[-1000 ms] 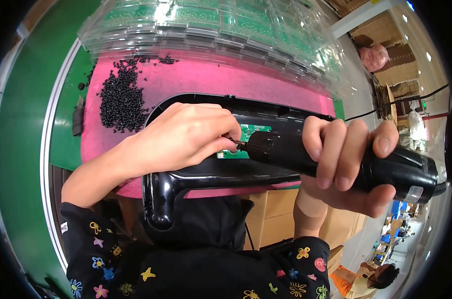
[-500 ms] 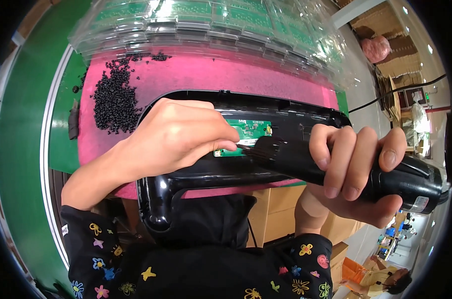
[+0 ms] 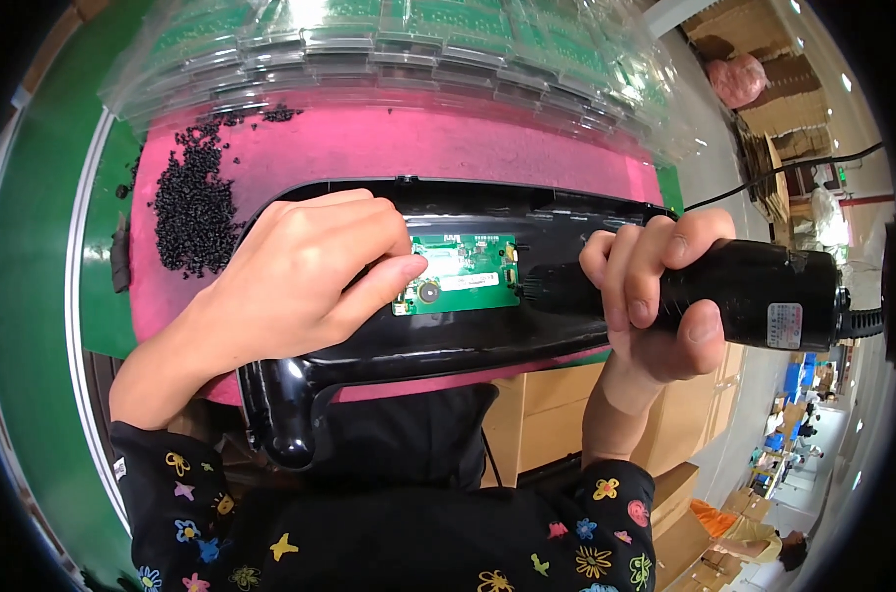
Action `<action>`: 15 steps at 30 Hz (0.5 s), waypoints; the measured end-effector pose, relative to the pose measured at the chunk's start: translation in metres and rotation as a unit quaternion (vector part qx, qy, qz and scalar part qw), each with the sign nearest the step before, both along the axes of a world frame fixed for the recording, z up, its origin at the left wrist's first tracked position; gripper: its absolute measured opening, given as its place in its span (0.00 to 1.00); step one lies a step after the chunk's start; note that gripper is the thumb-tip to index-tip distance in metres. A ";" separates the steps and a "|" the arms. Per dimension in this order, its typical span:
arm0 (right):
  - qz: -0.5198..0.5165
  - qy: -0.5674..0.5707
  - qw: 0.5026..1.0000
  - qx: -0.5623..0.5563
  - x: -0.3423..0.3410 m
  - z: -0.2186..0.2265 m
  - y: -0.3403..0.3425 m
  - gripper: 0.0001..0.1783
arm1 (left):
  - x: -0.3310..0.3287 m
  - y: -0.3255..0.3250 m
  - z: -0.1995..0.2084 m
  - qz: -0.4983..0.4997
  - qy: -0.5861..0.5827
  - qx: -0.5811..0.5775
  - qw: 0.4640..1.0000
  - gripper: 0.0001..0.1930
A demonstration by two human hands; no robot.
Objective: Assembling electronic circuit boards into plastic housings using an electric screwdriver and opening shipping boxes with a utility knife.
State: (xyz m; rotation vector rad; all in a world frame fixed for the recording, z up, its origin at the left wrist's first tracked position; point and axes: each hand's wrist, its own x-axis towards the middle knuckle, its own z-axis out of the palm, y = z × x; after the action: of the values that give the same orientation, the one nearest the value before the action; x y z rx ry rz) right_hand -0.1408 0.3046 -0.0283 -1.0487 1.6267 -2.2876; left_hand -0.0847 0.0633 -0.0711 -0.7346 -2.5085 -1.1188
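Observation:
A long black plastic housing (image 3: 389,360) lies across a pink mat (image 3: 418,148), with a small green circuit board (image 3: 458,276) seated in it. My left hand (image 3: 300,276) rests on the housing, its thumb and fingertips pinched at the board's left edge. My right hand (image 3: 655,291) is wrapped around a black electric screwdriver (image 3: 744,291), whose nose lies level just right of the board. Whether anything sits between my left fingertips is hidden.
A heap of small black screws (image 3: 191,202) sits on the mat's left end. Stacked clear plastic trays of green boards (image 3: 418,44) line the far side. Green conveyor belt (image 3: 34,296) runs at left. Cardboard boxes (image 3: 557,395) stand below the bench, and a person (image 3: 754,543) works at the lower right.
The screwdriver has drawn back to the right, off the board, leaving the board uncovered. My left hand has stayed at the board's left edge.

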 end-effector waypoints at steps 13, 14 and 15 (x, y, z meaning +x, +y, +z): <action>0.098 0.013 0.995 0.016 -0.009 -0.005 -0.002 0.22 | 0.000 0.000 0.002 -0.039 -0.066 -0.044 0.996 0.10; 0.132 0.019 0.991 0.026 -0.010 -0.003 -0.002 0.22 | 0.000 0.000 0.003 -0.039 -0.059 -0.040 0.997 0.10; 0.102 0.007 0.994 0.039 -0.005 0.000 -0.004 0.22 | 0.001 0.001 0.003 -0.039 -0.052 -0.036 0.997 0.10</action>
State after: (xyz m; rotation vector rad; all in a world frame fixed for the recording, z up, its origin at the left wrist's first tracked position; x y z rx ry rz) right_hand -0.1454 0.3003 -0.0282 -1.1561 1.5229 -2.0736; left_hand -0.0839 0.0639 -0.0680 -0.8190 -2.6407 -1.1251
